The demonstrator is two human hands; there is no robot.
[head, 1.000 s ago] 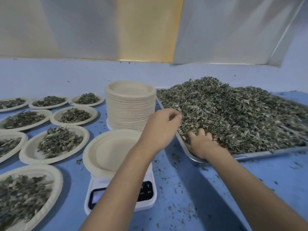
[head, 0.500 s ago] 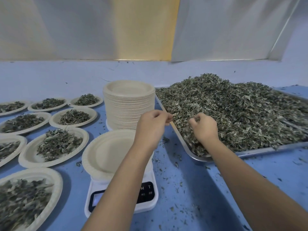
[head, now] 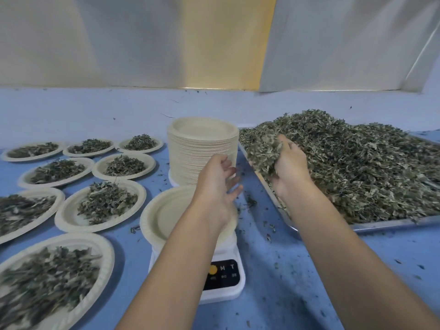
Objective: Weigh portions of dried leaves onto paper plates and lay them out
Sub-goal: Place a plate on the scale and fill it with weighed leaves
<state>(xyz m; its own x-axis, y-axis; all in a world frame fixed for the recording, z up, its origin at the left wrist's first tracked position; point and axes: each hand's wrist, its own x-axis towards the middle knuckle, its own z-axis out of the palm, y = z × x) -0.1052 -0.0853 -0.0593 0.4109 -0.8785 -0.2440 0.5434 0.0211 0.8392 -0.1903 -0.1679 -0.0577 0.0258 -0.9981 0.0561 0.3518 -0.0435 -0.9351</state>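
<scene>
Filled plates (head: 67, 219) at 8 to 10 o'clock, eight in view, laid out in rows on the blue table (head: 309, 270), none shifted since a second ago.

At 6 o'clock, scale (head: 222, 273) carrying the empty plate (head: 166, 215). No leaves on it yet, as before. Display hidden behind the left forearm.

At 12 o'clock of the scale, stack of spare plates (head: 202, 148), untouched.

Left hand (head: 217, 184): half a second ago loosely curled at the tray's edge; now opened, fingers apart and relaxed, palm turned towards 3 o'clock, gripping nothing. Raised above the empty plate's far rim, forearm across the scale.

Right hand (head: 289, 167): earlier buried knuckle-deep in the heap; now lifted clear, fingers cupped around a loose handful of leaves (head: 263, 151), palm facing 9 o'clock, wrist bent back over the tray's near-left corner.

Tray (head: 381, 225) at 3 o'clock, heap (head: 357, 163) piled high.

Judged meaning: scooping done, carry to the plate next, left hand probably readying to cup or catch. Crumbs likely to shed on the way.
</scene>
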